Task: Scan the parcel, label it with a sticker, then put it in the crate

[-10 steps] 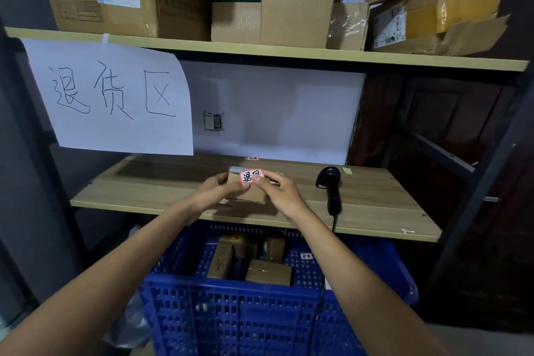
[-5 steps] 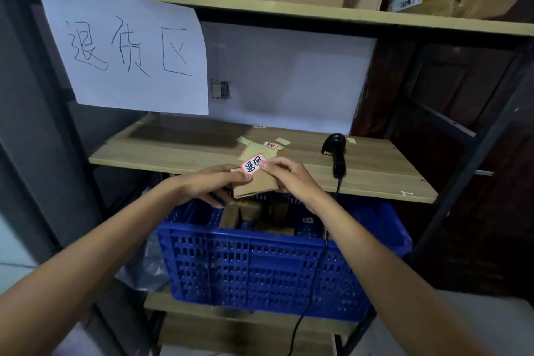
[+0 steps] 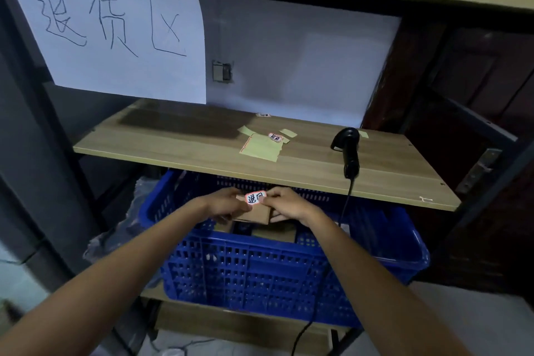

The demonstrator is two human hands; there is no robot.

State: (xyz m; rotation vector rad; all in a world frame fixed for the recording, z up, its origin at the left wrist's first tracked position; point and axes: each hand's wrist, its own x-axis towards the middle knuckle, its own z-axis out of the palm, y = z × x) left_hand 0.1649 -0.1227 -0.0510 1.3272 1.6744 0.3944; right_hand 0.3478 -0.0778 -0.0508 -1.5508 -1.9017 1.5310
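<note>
A small brown cardboard parcel [image 3: 255,213] hangs above the inside of the blue plastic crate [image 3: 277,274], below the front edge of the wooden shelf. A white sticker with a red rim and black writing [image 3: 255,198] is on its top. My left hand [image 3: 224,205] grips the parcel's left side and my right hand [image 3: 284,204] grips its right side, fingertips by the sticker. Other brown parcels [image 3: 274,234] lie in the crate underneath. The black handheld scanner [image 3: 348,150] lies on the shelf to the right.
The wooden shelf [image 3: 173,141] holds a yellow sticker backing sheet [image 3: 261,146] with one more sticker [image 3: 275,137]. The scanner's cable [image 3: 345,205] drops past the crate's right side. A paper sign [image 3: 115,26] hangs at upper left. Clear plastic [image 3: 121,228] lies left of the crate.
Both hands have carried the stickered parcel off the shelf, toward me and down, and it is now over the crate. The view has tilted downward.
</note>
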